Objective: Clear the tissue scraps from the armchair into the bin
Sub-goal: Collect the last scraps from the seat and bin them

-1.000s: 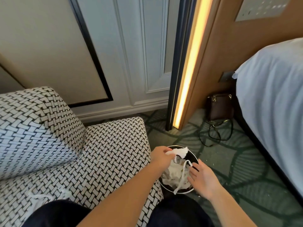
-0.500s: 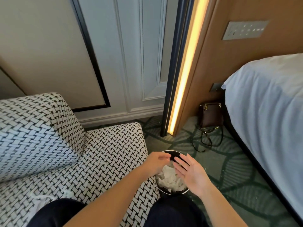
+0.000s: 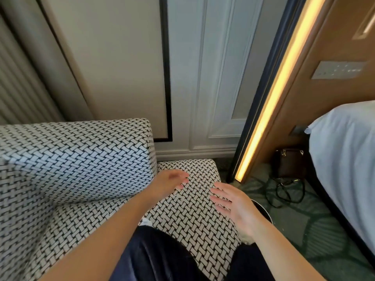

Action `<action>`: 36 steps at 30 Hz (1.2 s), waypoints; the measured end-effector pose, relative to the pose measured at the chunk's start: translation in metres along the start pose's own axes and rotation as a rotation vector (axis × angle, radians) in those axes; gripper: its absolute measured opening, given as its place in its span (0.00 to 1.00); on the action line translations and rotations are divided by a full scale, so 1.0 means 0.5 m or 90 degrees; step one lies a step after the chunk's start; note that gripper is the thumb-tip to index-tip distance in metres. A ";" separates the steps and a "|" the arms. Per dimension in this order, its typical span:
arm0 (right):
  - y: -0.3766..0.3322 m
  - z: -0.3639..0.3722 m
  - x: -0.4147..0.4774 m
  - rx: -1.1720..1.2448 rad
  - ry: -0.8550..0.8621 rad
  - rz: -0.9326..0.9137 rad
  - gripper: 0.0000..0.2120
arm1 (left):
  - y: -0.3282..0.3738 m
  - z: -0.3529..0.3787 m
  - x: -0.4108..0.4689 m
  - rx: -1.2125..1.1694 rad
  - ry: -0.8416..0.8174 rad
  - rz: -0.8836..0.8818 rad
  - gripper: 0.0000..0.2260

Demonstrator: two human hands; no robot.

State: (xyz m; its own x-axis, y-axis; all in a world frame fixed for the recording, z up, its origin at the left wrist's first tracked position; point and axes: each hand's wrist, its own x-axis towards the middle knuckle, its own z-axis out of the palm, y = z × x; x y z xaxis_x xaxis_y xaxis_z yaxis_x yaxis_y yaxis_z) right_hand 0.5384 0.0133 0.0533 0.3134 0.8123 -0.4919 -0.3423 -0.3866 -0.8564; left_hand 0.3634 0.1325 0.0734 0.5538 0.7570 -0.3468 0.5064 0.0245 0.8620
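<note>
I read this as the gap between loads: both hands are empty and hang above the armchair (image 3: 188,218) seat, so the step in hand is finding the next scrap, not dropping one. My left hand (image 3: 172,182) hovers over the far part of the seat cushion next to the backrest, fingers loosely extended and pointing down, pinching nothing. My right hand (image 3: 233,205) is near the seat's right edge, fingers spread, palm turned inward, also holding nothing.

The bin (image 3: 266,212) stands on the carpet just beside the seat's right edge. Only an arc of its dark rim shows past my right wrist, and a bit of white below that wrist looks like tissue already inside, though I cannot be sure.

The one tissue scrap (image 3: 146,221) I can make out on the chair is a small white piece on the seat, touching the edge of my dark trouser leg (image 3: 162,256). More may lie hidden under my left arm or leg; I cannot tell.

My judgement for the next move: bring the left hand toward me, pinch that scrap lightly so it doesn't tear, then carry it right to the bin.
</note>
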 end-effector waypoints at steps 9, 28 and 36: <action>0.074 0.199 0.030 -0.232 -0.058 0.072 0.11 | -0.223 -0.193 -0.112 0.002 0.134 -0.123 0.14; 0.176 0.377 0.132 -0.587 -0.223 0.122 0.20 | -0.455 -0.113 -0.112 0.467 0.132 -0.074 0.33; 0.206 0.369 0.142 -0.619 -0.262 0.130 0.23 | -0.472 -0.094 -0.121 0.345 0.176 -0.020 0.21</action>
State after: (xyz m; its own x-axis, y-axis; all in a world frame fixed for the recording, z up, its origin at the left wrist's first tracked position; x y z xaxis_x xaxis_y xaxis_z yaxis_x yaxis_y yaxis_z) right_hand 0.3619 0.1118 -0.0406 -0.0546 0.7070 -0.7051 0.5542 -0.5660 -0.6104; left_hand 0.1795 0.1115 -0.0917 0.3781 0.9044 -0.1977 0.8242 -0.2316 0.5168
